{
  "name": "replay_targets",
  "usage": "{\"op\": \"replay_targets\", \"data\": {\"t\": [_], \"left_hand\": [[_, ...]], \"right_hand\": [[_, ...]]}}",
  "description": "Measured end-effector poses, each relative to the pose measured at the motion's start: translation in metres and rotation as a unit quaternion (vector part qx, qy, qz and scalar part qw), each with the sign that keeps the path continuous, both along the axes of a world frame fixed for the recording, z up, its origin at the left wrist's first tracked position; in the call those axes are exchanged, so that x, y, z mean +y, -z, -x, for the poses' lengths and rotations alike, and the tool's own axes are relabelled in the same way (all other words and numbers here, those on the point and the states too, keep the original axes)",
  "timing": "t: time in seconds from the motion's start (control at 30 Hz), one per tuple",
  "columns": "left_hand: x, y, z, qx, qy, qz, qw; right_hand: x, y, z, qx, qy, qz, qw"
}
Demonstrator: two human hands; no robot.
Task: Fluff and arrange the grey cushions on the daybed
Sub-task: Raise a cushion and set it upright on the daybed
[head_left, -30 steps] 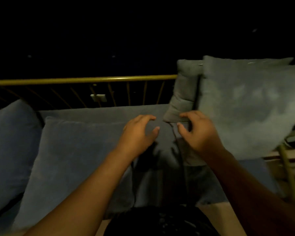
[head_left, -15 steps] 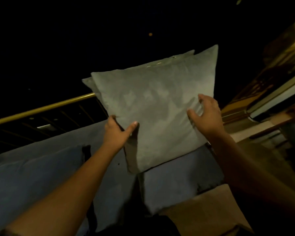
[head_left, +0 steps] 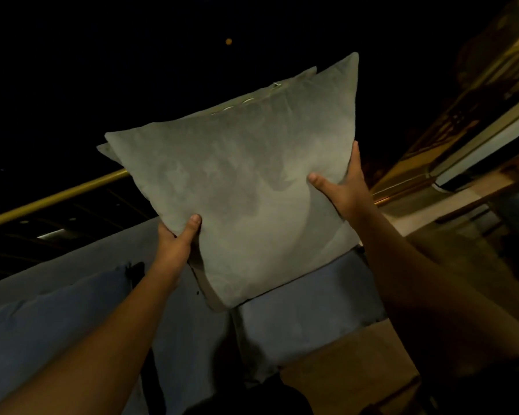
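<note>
A square grey cushion (head_left: 246, 181) is held up in front of me, tilted, above the daybed. My left hand (head_left: 177, 238) grips its lower left edge, thumb on the front face. My right hand (head_left: 342, 187) clasps its right edge, thumb pressing into the fabric. A second grey cushion (head_left: 105, 149) stands directly behind it, only its corners and top edge showing. Below lie the daybed's blue-grey seat cushions (head_left: 57, 322).
A brass rail (head_left: 57, 199) runs along the daybed's back, with darkness beyond it. Another seat cushion (head_left: 306, 310) ends at the daybed's right. A tan floor or ledge (head_left: 348, 366) lies at lower right. Brass-framed fittings (head_left: 462, 145) stand at far right.
My hands went from the lower corners of the cushions to gripping the front cushion on both sides and lifting it. My view swung right and up.
</note>
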State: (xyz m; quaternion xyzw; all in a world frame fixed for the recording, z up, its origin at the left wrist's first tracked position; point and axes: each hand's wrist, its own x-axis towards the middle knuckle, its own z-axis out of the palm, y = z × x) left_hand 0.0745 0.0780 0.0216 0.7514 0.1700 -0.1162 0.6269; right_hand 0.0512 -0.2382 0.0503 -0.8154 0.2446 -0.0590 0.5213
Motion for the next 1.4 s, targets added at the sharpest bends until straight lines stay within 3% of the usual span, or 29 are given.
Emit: {"op": "replay_targets", "data": {"t": [0.27, 0.4, 0.6, 0.9, 1.1, 1.4], "left_hand": [[0.029, -0.043, 0.014, -0.067, -0.036, 0.016, 0.997], [0.09, -0.067, 0.019, -0.101, -0.046, -0.029, 0.993], [0.204, -0.088, 0.036, -0.025, -0.062, 0.001, 0.998], [0.394, -0.109, 0.029, -0.119, -0.122, -0.142, 0.975], [0.518, -0.098, -0.025, -0.173, -0.091, -0.202, 0.96], [0.614, -0.019, -0.089, -0.118, -0.066, -0.188, 0.973]], "right_hand": [[0.042, -0.042, 0.038, -0.064, 0.05, 0.003, 0.997], [0.099, -0.059, 0.043, -0.088, -0.004, 0.006, 0.996], [0.209, -0.061, 0.023, -0.071, -0.092, 0.007, 0.993], [0.399, -0.06, -0.033, -0.085, -0.195, 0.009, 0.977], [0.522, -0.045, -0.072, -0.079, -0.149, 0.038, 0.985], [0.624, 0.027, -0.104, -0.021, -0.099, 0.028, 0.995]]}}
